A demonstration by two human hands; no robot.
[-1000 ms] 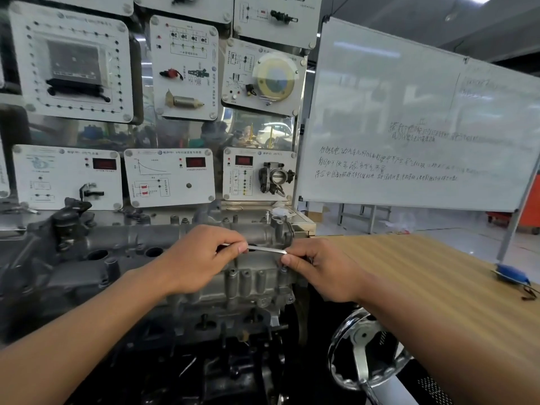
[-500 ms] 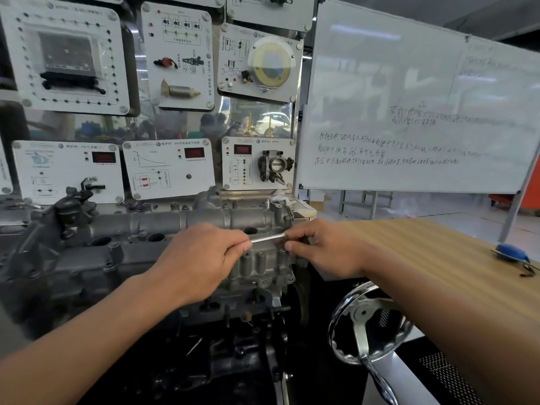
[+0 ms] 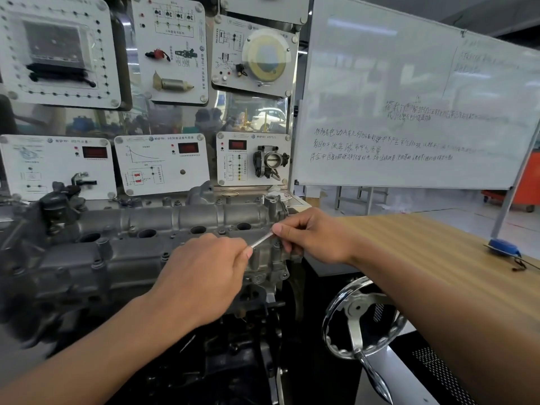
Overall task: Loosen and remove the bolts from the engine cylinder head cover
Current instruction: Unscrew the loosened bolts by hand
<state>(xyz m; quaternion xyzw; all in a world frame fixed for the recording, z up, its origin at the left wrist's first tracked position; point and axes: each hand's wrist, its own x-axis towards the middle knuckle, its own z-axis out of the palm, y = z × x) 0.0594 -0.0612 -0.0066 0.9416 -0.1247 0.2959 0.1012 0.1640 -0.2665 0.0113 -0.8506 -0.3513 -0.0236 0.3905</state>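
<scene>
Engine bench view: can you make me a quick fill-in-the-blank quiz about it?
The thin metal tool is pinched by ___ of the person's hands: left hand and right hand. Handwriting covers the ___ behind. The table on the right has a ___ top.
Missing: both; whiteboard; wooden.
</scene>
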